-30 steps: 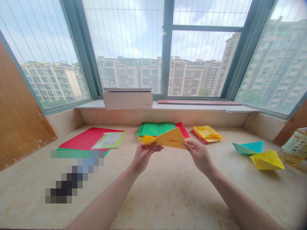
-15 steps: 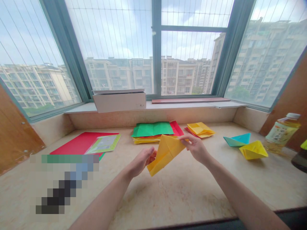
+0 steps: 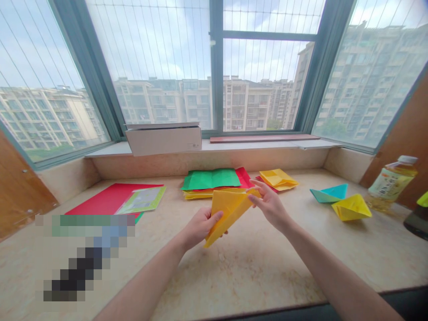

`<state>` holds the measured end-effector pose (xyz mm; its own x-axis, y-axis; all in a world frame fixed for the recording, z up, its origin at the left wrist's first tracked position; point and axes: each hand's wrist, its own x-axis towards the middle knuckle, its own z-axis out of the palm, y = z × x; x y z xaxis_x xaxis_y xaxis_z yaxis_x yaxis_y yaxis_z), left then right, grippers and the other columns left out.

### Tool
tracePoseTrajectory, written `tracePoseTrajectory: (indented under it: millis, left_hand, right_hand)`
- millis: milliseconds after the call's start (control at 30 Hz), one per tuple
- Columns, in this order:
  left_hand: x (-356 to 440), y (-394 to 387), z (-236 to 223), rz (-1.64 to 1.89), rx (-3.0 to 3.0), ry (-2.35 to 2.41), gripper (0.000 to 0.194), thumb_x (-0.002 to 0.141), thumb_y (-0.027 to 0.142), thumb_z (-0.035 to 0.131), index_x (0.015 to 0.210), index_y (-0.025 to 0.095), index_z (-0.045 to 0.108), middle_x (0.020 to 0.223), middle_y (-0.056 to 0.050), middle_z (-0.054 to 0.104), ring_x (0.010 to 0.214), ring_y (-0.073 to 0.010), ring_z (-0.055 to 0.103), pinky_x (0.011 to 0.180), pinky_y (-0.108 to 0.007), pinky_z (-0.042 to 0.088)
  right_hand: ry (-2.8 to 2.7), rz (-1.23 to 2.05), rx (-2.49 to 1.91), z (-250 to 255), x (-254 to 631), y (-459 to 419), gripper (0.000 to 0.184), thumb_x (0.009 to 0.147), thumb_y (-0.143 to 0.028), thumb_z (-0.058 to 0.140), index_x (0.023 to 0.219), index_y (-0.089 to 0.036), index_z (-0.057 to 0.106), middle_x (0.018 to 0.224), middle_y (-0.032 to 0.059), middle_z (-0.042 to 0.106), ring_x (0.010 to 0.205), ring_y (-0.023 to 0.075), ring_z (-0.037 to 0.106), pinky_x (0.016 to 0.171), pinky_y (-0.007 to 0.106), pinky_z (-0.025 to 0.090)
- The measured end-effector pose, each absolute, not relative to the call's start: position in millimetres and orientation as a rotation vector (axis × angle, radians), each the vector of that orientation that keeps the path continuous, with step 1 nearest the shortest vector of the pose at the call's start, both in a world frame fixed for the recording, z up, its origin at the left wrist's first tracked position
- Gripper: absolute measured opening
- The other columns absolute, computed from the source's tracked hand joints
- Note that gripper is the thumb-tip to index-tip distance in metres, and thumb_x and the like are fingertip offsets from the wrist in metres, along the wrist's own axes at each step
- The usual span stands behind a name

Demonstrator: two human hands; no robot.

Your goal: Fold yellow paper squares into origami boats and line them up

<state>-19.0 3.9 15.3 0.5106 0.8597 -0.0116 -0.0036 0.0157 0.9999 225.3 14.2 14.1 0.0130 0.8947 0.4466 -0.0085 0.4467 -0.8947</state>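
A folded yellow paper [image 3: 227, 209] hangs tilted above the stone sill, its long point aimed down and left. My left hand [image 3: 199, 227] is closed on its lower part, thumb on top. My right hand [image 3: 269, 206] pinches its upper right corner. Behind the paper lies a stack of green, red and yellow sheets [image 3: 210, 179].
A folded yellow piece [image 3: 278, 179] lies to the right of the stack. A teal paper boat [image 3: 329, 194] and a yellow paper boat [image 3: 351, 208] sit further right, near a bottle [image 3: 391, 183]. Red sheets [image 3: 110, 200] lie at left. A white box [image 3: 163, 138] rests on the ledge.
The yellow paper has turned from lying level between my hands to hanging tilted, point down-left. My left hand has dropped lower and regripped it. The view has shifted right, showing the bottle.
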Motion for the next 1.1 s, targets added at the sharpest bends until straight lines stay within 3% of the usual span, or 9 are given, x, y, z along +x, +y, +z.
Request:
tracePoseTrajectory:
  millis: [100,267,533,667,800,933,1100]
  left_hand:
    - [-17.2,8.8,13.4,0.943,1.42,0.848,0.041,0.081,0.052,0.069,0.087,0.012,0.07,0.072,-0.01,0.073,0.06,-0.0174,0.067,0.053,-0.022,0.048]
    - [-16.9,12.1,14.5,1.001,1.413,0.811,0.043,0.077,0.053,0.072,0.087,0.011,0.072,0.076,-0.01,0.073,0.063,-0.0189,0.067,0.057,-0.025,0.049]
    - [-20.1,13.7,12.7,0.984,1.442,0.877,0.048,0.076,0.057,0.071,0.087,0.01,0.07,0.076,-0.008,0.069,0.061,-0.0174,0.062,0.055,-0.025,0.046]
    - [-21.9,15.2,11.2,0.965,1.512,0.892,0.045,0.078,0.055,0.069,0.086,0.011,0.069,0.08,-0.007,0.069,0.069,-0.0183,0.062,0.06,-0.025,0.046]
    - [-23.5,17.2,10.2,0.954,1.535,0.922,0.043,0.079,0.053,0.068,0.089,0.011,0.07,0.085,-0.008,0.071,0.074,-0.0209,0.064,0.063,-0.027,0.047]
    - [-25.6,20.5,7.7,0.932,1.543,0.924,0.042,0.081,0.052,0.067,0.091,0.012,0.071,0.088,-0.009,0.072,0.076,-0.0224,0.065,0.064,-0.027,0.048]
    - [-28.4,24.8,1.9,0.889,1.597,0.989,0.04,0.081,0.05,0.065,0.09,0.012,0.073,0.086,-0.009,0.072,0.073,-0.0216,0.064,0.058,-0.025,0.046]
  right_hand:
    - [-1.361,0.928,-0.825,15.7,225.5,12.1,0.054,0.08,-0.046,0.074,0.125,-0.021,0.059,0.096,0.0054,0.068,0.078,0.0166,0.061,0.059,0.026,0.055]
    - [-1.118,1.087,-0.718,18.4,226.7,9.3,0.051,0.091,-0.062,0.049,0.122,-0.024,0.064,0.098,0.0073,0.068,0.087,0.0209,0.063,0.058,0.03,0.058]
    - [-1.148,1.366,-0.742,18.7,232.3,9.4,0.039,0.087,-0.057,0.061,0.084,-0.021,0.074,0.106,0.0081,0.074,0.099,0.0237,0.065,0.074,0.031,0.054]
    - [-1.29,1.464,-0.783,20.4,233.6,5.0,0.028,0.085,-0.047,0.068,0.096,-0.022,0.075,0.104,0.0069,0.074,0.09,0.0203,0.067,0.076,0.029,0.051]
    - [-1.374,1.534,-0.841,19.3,238.1,4.5,0.037,0.088,-0.051,0.064,0.111,-0.023,0.072,0.102,0.0071,0.073,0.08,0.0172,0.066,0.063,0.025,0.051]
    - [-1.55,1.558,-0.903,22.4,245.2,3.1,0.045,0.089,-0.056,0.059,0.109,-0.019,0.074,0.096,0.0082,0.074,0.073,0.0153,0.066,0.06,0.023,0.05]
    - [-1.839,1.42,-1.002,28.3,246.1,2.3,0.04,0.088,-0.052,0.062,0.107,-0.02,0.076,0.096,0.0062,0.075,0.077,0.0175,0.066,0.065,0.026,0.05]
